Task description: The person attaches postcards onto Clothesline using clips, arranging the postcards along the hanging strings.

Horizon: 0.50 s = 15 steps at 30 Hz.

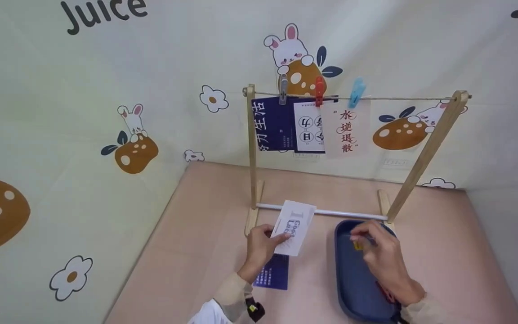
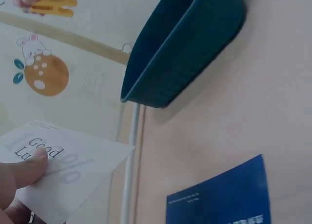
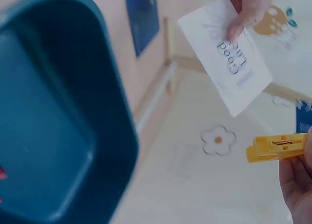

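My left hand (image 1: 260, 248) pinches a white card (image 1: 298, 221) printed "Good Luck", thumb on its face, held tilted in front of the wooden rack. A yellow clothespin (image 3: 274, 147) is between the fingertips of my right hand (image 1: 384, 255), above the dark blue tray (image 1: 338, 274). In the head view those fingers cover most of the clothespin. Beneath the left hand a dark blue card (image 1: 278, 275) lies on the table. Something red (image 1: 385, 291) shows inside the tray, partly hidden by the right wrist.
The wooden rack (image 1: 425, 157) has a cord (image 1: 403, 98) strung across its top. A grey clothespin (image 1: 283, 92), a red clothespin (image 1: 319, 92) and a light blue clothespin (image 1: 356, 93) hold several cards there, the pale card (image 1: 358, 130) rightmost. A white bar (image 1: 349, 214) joins the posts low down.
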### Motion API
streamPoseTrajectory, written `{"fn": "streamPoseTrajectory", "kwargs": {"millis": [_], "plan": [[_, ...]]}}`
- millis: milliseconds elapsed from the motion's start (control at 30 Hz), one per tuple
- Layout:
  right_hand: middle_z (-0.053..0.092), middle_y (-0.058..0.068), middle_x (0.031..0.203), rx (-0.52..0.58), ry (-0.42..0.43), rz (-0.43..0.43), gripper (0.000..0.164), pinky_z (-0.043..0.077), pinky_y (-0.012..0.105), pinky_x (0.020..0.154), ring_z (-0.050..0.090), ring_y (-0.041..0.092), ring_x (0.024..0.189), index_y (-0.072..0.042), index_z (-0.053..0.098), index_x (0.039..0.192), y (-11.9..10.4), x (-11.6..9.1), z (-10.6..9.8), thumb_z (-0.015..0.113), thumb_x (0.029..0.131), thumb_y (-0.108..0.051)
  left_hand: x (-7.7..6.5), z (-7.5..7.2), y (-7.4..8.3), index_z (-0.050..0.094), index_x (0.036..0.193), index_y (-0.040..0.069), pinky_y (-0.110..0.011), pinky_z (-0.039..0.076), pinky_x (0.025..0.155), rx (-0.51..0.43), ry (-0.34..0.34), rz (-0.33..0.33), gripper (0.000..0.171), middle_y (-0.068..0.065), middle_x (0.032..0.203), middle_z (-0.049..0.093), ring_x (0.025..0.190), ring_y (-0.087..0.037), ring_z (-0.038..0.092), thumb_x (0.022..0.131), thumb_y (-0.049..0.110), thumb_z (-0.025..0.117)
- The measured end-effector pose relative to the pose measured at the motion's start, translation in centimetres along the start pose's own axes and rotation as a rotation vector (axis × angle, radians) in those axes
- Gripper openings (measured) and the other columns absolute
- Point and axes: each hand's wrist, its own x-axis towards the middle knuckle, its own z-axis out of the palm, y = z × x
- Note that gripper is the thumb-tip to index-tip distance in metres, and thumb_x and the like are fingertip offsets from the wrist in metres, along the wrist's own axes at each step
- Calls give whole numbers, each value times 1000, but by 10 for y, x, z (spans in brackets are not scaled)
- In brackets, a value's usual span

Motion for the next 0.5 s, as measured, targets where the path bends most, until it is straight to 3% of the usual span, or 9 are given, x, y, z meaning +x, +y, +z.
{"fn": "streamPoseTrajectory", "kwargs": {"millis": [167,333,500], "plan": [[64,-1,75,12,-3,56,27,44,8,59,55,5,63,-8,65,79,-1,29,-21,72,66,14,4,7,39,69,85,4,-22,52,59,-68,-28,45,26,-7,81,70,67,-9,62,69,21,79],[65,4,75,72,24,103,20,47,9,66,58,5,68,-6,66,78,-2,59,-32,68,72,12,10,18,78,70,89,5,-21,51,60,-138,-88,37,29,-6,83,70,69,-9,62,69,24,78],[66,10,79,102,77,167,13,48,10,68,58,6,71,0,67,81,-9,102,-45,65,75,12,20,33,120,71,89,8,-20,50,59,-205,-122,25,29,-2,82,68,68,-8,59,67,25,80]]}}
